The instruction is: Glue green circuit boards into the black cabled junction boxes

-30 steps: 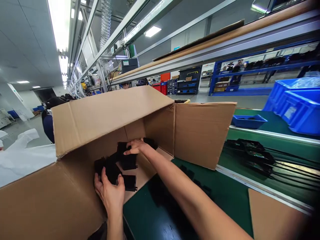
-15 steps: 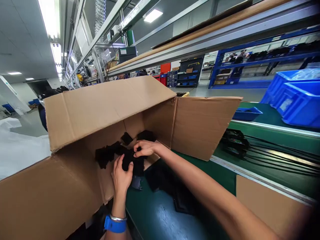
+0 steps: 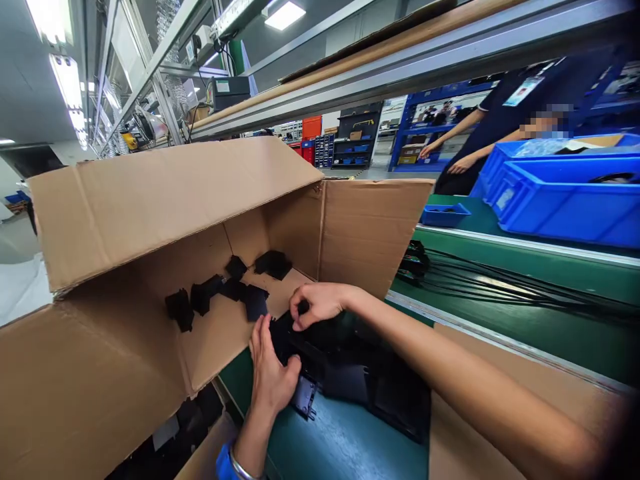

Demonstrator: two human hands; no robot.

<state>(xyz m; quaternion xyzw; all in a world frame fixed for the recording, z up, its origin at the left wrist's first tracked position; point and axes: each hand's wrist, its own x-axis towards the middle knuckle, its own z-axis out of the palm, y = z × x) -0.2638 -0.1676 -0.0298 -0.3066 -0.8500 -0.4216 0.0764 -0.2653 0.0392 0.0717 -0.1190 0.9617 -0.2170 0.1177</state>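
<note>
A large cardboard box (image 3: 150,200) lies on its side on the green table, mouth toward me, with several black plastic parts (image 3: 227,290) loose inside. A pile of the same black parts (image 3: 350,380) lies on the green mat just outside the box mouth. My left hand (image 3: 270,373) cups the left side of this pile, fingers curled on a part. My right hand (image 3: 320,303) pinches a black part at the top of the pile, beside the box's right flap (image 3: 370,227).
Blue bins (image 3: 565,193) and a small blue tray (image 3: 443,215) stand at the right. Black cables (image 3: 480,277) lie on the conveyor beyond. A person in dark clothing (image 3: 500,127) stands behind the bins. A flat cardboard sheet (image 3: 480,347) lies under my right forearm.
Both hands have drawn back out of the box toward me, dragging a batch of black parts onto the green mat. A person has come into view at the right.
</note>
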